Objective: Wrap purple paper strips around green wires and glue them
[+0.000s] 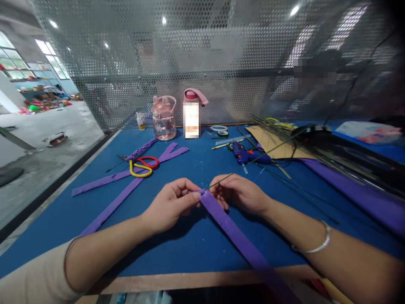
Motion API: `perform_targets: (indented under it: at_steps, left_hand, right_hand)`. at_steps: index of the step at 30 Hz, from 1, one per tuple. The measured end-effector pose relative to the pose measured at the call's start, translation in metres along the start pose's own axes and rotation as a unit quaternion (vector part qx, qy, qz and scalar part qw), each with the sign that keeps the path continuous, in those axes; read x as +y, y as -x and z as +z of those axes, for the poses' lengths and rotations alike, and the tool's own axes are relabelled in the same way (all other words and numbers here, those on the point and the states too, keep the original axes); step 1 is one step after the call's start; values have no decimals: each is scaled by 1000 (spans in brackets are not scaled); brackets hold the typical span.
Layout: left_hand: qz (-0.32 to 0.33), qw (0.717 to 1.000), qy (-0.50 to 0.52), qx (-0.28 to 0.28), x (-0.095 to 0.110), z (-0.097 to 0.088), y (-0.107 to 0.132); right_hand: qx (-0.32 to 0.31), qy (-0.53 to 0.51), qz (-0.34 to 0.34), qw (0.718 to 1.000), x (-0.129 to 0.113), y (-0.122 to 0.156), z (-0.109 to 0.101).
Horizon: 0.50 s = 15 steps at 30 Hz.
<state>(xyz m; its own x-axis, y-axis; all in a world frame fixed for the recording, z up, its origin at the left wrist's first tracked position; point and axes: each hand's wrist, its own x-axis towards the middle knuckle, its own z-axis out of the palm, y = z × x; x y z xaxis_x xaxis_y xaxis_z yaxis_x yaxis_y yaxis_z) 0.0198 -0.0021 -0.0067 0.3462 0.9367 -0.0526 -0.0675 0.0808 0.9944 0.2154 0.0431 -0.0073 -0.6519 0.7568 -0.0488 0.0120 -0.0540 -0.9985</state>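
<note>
Between thumb and fingers, my left hand (pixel 175 202) pinches the end of a long purple strip (pixel 232 230), which looks like crepe paper or fabric. From there the strip runs down to the right, over the table's front edge. A thin green wire stem (pixel 223 179) comes out of the bunched end and points up to the right. My right hand (pixel 238 194) is closed beside that end, its curled fingers around the stem and strip end; the fingertips are partly hidden. Both hands are just above the blue table (pixel 177 249).
Scissors (pixel 141 166) with red and yellow handles lie at left among purple strips (pixel 110 209) and a twisted purple flower stem (pixel 141 150). Two pink bottles stand behind. A blue glue gun (pixel 249 156), tape rolls and a bundle of green wires (pixel 294 152) lie at right.
</note>
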Motion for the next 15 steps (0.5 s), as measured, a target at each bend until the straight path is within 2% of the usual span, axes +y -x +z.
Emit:
perform_targets:
  at_steps: [3, 6, 11, 15]
  left_hand:
    - [-50, 994, 86, -40, -2, 0, -3]
    - [-60, 994, 86, -41, -3, 0, -4]
    - [-28, 999, -1, -17, 1, 2, 0]
    - [30, 996, -88, 13, 2, 5, 3]
  right_hand:
    - [68, 97, -61, 991, -4, 0, 3]
    - [60, 194, -108, 973, -7, 3, 10]
    - [64, 247, -150, 955, -6, 6, 11]
    - [68, 228, -152, 959, -3, 6, 11]
